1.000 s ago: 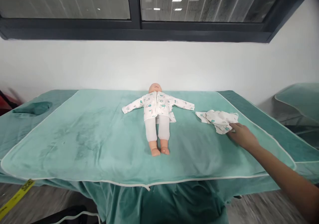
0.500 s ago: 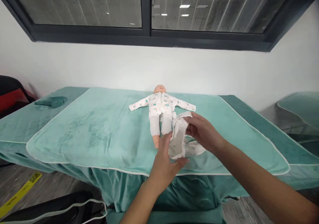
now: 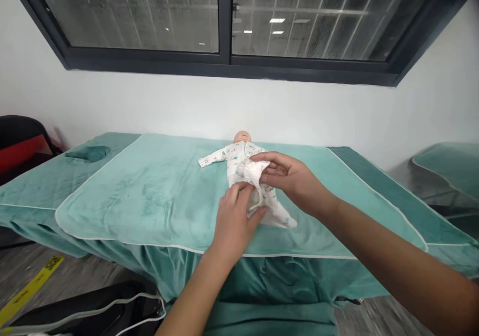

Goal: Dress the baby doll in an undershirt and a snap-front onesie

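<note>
A baby doll (image 3: 242, 136) lies on its back on the green towelling cover, in a white printed baby jacket (image 3: 235, 157) with one sleeve spread to the left. My left hand (image 3: 235, 220) is closed on the lower edge of white printed baby pants (image 3: 277, 212), which are bunched up over the doll's lower body. Higher up, my right hand (image 3: 286, 177) pinches the gathered cloth between thumb and fingers. A leg of the pants hangs to the right and rests on the cover. The doll's legs and its other sleeve are hidden behind my hands and the pants.
The green cover (image 3: 157, 186) lies over a padded bed with a face hole (image 3: 88, 153) at the left. A white wall and a dark-framed window (image 3: 224, 64) stand behind. A black bag with a pale cord (image 3: 123, 300) is on the floor at lower left.
Both hands have moved up and slightly left with the pants, from beside the doll's legs to over its lower body. The cloth is now bunched. The camera view has shifted slightly.
</note>
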A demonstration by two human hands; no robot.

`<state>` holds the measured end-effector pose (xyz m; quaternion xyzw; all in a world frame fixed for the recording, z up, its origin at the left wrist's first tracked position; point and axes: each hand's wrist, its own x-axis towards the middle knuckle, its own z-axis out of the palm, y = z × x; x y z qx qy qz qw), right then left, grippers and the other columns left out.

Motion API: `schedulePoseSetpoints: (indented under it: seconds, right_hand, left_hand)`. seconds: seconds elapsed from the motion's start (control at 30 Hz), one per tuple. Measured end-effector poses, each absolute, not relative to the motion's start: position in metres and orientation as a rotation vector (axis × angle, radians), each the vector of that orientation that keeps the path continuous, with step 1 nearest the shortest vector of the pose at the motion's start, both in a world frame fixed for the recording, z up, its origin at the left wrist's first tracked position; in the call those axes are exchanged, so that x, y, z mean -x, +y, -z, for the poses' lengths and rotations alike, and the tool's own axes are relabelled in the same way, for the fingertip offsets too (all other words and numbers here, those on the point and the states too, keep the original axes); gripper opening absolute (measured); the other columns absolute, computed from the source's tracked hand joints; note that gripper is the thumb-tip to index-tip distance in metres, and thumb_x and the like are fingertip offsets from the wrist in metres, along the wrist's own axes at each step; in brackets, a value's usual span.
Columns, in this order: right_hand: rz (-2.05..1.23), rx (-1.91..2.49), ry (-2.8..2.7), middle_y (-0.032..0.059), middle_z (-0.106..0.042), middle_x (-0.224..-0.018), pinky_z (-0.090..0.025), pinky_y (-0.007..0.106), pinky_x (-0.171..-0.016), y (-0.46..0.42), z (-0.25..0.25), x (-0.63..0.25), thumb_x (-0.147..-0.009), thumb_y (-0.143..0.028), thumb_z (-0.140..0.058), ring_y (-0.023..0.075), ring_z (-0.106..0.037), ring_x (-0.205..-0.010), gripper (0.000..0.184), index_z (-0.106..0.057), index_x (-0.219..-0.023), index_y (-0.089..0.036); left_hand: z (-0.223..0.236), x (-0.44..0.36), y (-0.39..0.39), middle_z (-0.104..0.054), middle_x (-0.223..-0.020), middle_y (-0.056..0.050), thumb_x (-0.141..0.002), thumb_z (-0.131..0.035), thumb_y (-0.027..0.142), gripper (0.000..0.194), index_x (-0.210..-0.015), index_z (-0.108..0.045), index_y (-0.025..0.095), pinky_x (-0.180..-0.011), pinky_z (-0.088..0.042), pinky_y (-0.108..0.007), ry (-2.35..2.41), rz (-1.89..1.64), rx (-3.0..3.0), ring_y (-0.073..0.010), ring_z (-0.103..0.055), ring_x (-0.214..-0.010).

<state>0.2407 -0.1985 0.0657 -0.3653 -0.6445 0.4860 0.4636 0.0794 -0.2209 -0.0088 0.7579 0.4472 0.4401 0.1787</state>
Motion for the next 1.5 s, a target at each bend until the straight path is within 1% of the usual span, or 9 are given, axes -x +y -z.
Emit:
schedulePoseSetpoints:
  seconds: [0.13, 0.3, 0.47, 0.7, 0.87, 1.03, 1.17, 1.27, 1.5]
  right_hand:
    - [-0.744, 0.967, -1.814, 0.0022, -0.065, -0.113, -0.049, 0.035, -0.080, -0.202, -0.075, -0.249, -0.082, -0.016, -0.058, 0.0184, -0.062, -0.093, 0.034, -0.065, -0.113, -0.028]
    - [-0.195, 1.119, -2.009, 0.0032, -0.062, -0.092, -0.044, 0.034, -0.074, -0.195, -0.080, -0.280, -0.085, -0.025, -0.059, 0.0185, -0.057, -0.082, 0.013, -0.071, -0.090, -0.024]
    - [-0.541, 0.963, -1.864, 0.0035, -0.058, -0.105, -0.043, 0.033, -0.080, -0.197, -0.090, -0.292, -0.082, -0.037, -0.066, 0.0195, -0.056, -0.095, 0.017, -0.066, -0.076, -0.021]
    - [-1.076, 0.735, -1.454, -0.0058, -0.041, -0.059, -0.032, 0.024, -0.054, -0.181, -0.081, -0.263, -0.079, -0.040, -0.070, 0.0086, -0.039, -0.054, 0.036, -0.046, -0.061, -0.021]
    - [-1.321, 0.753, -1.598, -0.0057, -0.044, -0.058, -0.029, 0.023, -0.048, -0.145, -0.028, -0.239, -0.078, -0.046, -0.069, 0.0080, -0.038, -0.051, 0.036, -0.050, -0.062, -0.020]
    - [-1.672, 0.889, -2.093, -0.0024, -0.059, -0.060, -0.034, 0.024, -0.048, -0.128, 0.017, -0.227, -0.078, -0.050, -0.068, 0.0117, -0.049, -0.051, 0.032, -0.066, -0.071, -0.018]
    - [-1.480, 0.961, -1.575, -0.0020, -0.063, -0.063, -0.040, 0.025, -0.052, -0.126, 0.025, -0.215, -0.081, -0.053, -0.065, 0.0125, -0.054, -0.053, 0.034, -0.064, -0.076, -0.019]
    - [-1.483, 0.875, -1.289, -0.0019, -0.064, -0.068, -0.044, 0.025, -0.060, -0.128, 0.025, -0.204, -0.079, -0.052, -0.068, 0.0128, -0.057, -0.062, 0.034, -0.061, -0.075, -0.019]
    - [-1.575, 0.898, -1.284, -0.0014, -0.063, -0.069, -0.040, 0.024, -0.055, -0.145, 0.051, -0.205, -0.079, -0.053, -0.068, 0.0124, -0.053, -0.060, 0.035, -0.065, -0.081, -0.018]
  left_hand:
    - [-0.011, -0.076, -0.213, -0.063, -0.091, -0.004, -0.091, -0.050, 0.024, 0.014, -0.090, -0.062, 0.019, -0.080, -0.043, -0.030, 1.266, -1.402, -2.034, -0.0188, -0.056, -0.088]
    - [-0.059, -0.072, -0.213, -0.060, -0.075, 0.003, -0.083, -0.056, 0.023, 0.009, -0.088, -0.063, 0.020, -0.062, -0.040, -0.021, 1.137, -1.524, -1.552, -0.0108, -0.051, -0.064]
    - [-0.080, -0.082, -0.211, -0.062, -0.070, 0.003, -0.075, -0.068, 0.029, 0.016, -0.086, -0.066, 0.018, -0.056, -0.040, -0.018, 0.888, -1.328, -1.277, -0.0089, -0.052, -0.059]
    - [-0.065, -0.059, -0.201, -0.069, -0.073, -0.006, -0.068, -0.079, 0.044, 0.034, -0.079, -0.072, 0.013, -0.054, -0.045, -0.023, 0.849, -0.821, -1.520, -0.0169, -0.061, -0.062]
    - [-0.031, -0.042, -0.174, -0.070, -0.077, -0.005, -0.072, -0.076, 0.044, 0.045, -0.104, -0.067, 0.013, -0.064, -0.052, -0.026, 0.818, -1.220, -1.048, -0.0189, -0.067, -0.069]
    - [0.001, -0.031, -0.157, -0.069, -0.068, -0.004, -0.070, -0.076, 0.052, 0.052, -0.102, -0.064, 0.012, -0.052, -0.047, -0.023, 0.973, -1.227, -0.794, -0.0203, -0.067, -0.066]
    - [0.017, -0.021, -0.161, -0.072, -0.073, -0.008, -0.072, -0.071, 0.059, 0.055, -0.099, -0.069, 0.012, -0.052, -0.047, -0.026, 0.962, -0.970, -0.920, -0.0206, -0.067, -0.064]
    - [0.025, -0.016, -0.167, -0.074, -0.080, -0.010, -0.068, -0.081, 0.042, 0.043, -0.095, -0.072, 0.011, -0.062, -0.052, -0.029, 0.868, -0.779, -1.049, -0.0218, -0.068, -0.069]
    - [0.030, -0.034, -0.159, -0.072, -0.081, -0.008, -0.072, -0.078, 0.041, 0.046, -0.105, -0.067, 0.011, -0.060, -0.050, -0.025, 0.850, -1.154, -0.879, -0.0174, -0.065, -0.065]
